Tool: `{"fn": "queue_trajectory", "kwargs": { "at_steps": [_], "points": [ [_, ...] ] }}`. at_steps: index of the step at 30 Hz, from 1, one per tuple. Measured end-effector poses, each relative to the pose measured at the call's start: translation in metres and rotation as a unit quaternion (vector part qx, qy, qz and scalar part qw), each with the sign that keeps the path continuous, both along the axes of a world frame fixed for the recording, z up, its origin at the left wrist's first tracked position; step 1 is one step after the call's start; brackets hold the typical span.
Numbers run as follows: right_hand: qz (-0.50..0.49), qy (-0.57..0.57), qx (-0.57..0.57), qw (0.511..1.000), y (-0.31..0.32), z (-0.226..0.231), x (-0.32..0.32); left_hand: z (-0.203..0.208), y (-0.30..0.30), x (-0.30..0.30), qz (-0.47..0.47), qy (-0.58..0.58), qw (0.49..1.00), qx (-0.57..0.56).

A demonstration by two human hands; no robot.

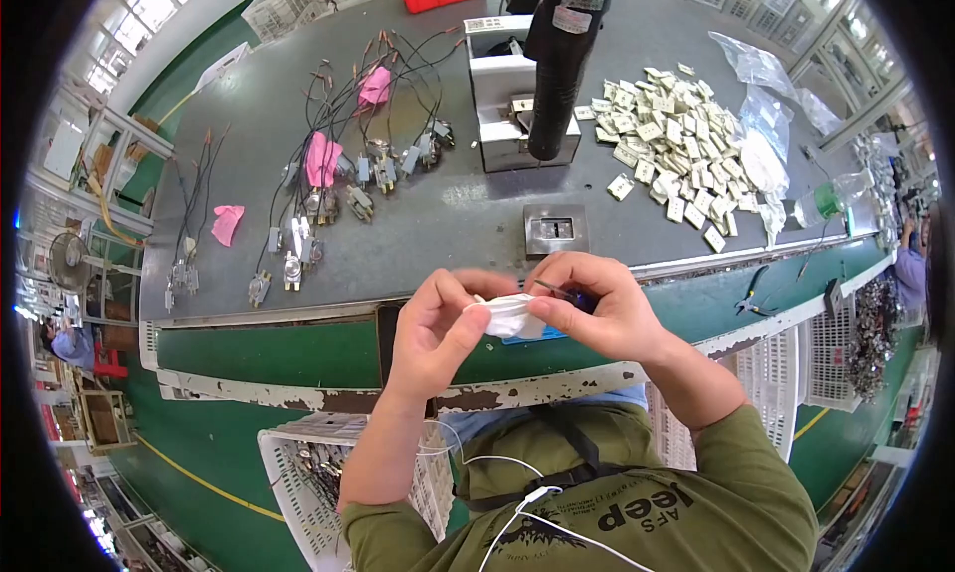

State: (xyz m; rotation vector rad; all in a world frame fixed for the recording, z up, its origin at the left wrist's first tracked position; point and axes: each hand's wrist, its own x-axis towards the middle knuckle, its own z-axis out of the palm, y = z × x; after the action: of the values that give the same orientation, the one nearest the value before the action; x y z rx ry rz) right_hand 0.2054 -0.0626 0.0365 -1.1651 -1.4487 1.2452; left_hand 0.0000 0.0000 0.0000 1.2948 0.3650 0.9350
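Note:
My left hand (438, 323) and my right hand (602, 308) meet in front of the table's near edge, both pinching a small white cloth-like piece (509, 316). My right hand also holds a thin dark tool (562, 294) against that white piece. Just beyond my hands, a small grey metal block with a slot (555, 230) sits on the grey table (448, 214).
Wired switch assemblies with pink tags (338, 174) lie on the left of the table. A heap of small cream plastic parts (676, 134) and clear bags lie at the right. A black cylinder on a grey press (552, 65) stands at the back. White baskets (308, 473) sit below.

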Motion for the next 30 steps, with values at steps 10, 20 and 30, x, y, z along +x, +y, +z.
{"fn": "queue_trajectory", "kwargs": {
  "at_steps": [10,20,30],
  "points": [
    [-0.083,0.164,-0.032,0.982,0.001,0.009,-0.007,0.022,0.004,-0.008,0.09,0.171,0.979,0.061],
    [-0.105,0.233,-0.089,0.963,0.004,0.011,-0.008,0.034,-0.002,-0.007,0.124,0.116,0.985,-0.018],
    [-0.158,0.045,-0.025,0.986,0.007,-0.012,-0.019,0.041,-0.003,-0.001,0.202,0.106,0.973,0.019]
  ]
}}
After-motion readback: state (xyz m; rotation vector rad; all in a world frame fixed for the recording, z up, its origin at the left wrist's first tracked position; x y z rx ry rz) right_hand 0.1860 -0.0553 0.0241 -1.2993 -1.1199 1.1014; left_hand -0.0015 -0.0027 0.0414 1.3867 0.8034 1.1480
